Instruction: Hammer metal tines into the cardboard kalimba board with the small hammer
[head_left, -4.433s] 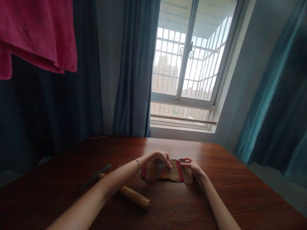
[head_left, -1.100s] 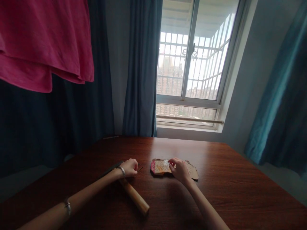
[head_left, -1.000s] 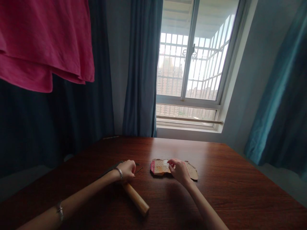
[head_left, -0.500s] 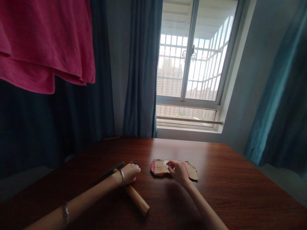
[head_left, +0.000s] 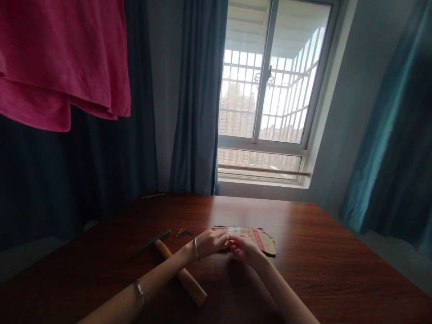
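Reddish-brown wooden table (head_left: pixel 320 270). Lying directly on it: wooden-handled hammer (head_left: pixel 192 285) at left, small cluster of nails (head_left: pixel 182 232) just beyond its head, red-trimmed perforated card (head_left: pixel 261 238) at centre.

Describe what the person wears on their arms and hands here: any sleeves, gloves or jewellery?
Both forearms are bare, with no sleeves or gloves in view. The left hand has a thin silvery bangle at the wrist, and a second bangle sits further up that forearm. The right hand and its forearm show no jewellery that can be made out in this dim light.
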Demonstrator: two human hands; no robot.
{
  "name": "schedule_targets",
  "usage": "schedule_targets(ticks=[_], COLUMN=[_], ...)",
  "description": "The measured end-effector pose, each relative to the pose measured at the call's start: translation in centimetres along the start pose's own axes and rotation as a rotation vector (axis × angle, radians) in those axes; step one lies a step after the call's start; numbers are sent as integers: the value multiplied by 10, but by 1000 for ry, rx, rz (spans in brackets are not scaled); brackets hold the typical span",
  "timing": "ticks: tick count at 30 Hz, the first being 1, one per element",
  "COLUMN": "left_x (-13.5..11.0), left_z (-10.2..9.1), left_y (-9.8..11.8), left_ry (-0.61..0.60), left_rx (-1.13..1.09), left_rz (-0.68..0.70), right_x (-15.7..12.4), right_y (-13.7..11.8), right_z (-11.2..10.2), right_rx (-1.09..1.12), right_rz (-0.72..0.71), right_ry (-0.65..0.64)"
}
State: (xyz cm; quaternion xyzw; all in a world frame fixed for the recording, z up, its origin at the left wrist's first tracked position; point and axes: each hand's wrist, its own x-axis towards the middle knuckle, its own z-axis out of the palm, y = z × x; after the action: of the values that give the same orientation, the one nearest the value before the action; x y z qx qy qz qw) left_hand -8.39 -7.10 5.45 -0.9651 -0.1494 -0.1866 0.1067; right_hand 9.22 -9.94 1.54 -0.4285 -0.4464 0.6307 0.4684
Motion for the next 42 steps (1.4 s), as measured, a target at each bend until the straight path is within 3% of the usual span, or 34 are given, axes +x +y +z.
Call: schedule_targets(ticks=[6, 13, 16, 22, 25, 28, 33, 37, 40, 42], left_x=[-5, -6, -12, -55, -87, -109, -115, -110, -100, -85], left_z=[-1, -11, -11, -27, -38, -39, -26, -27, -33, -35], left_y=[-3, 2, 5, 3, -2, -2, 4, 3, -4, -11], left_ry=[-46, 12, 69, -39, -106, -203, -245, -226, -193, -142], left_rx=[-5, -173, -187, -133, -27, 36, 62, 136, 122, -21], left_rz=[62, -85, -278, -847, -1094, -1243, -1274, -1262, -1199, -1112], right_x=[7, -7, -10, -1, 2, 1, -5, -1, 9, 20], right_y=[8, -4, -15, -25, -23, -20, -15, -10, -6, -4], right_z=[4, 5, -1, -28, -34, -28, -16, -19, -24, -26], right_rx=[177, 147, -29, -509, -528, -537, -665, -766, -802, -824], right_rz=[63, 50, -36, -324, -360, -371, -471, -512, -523, -530], right_ry=[-43, -47, 64, 378, 411, 398, 320, 336, 353, 349])
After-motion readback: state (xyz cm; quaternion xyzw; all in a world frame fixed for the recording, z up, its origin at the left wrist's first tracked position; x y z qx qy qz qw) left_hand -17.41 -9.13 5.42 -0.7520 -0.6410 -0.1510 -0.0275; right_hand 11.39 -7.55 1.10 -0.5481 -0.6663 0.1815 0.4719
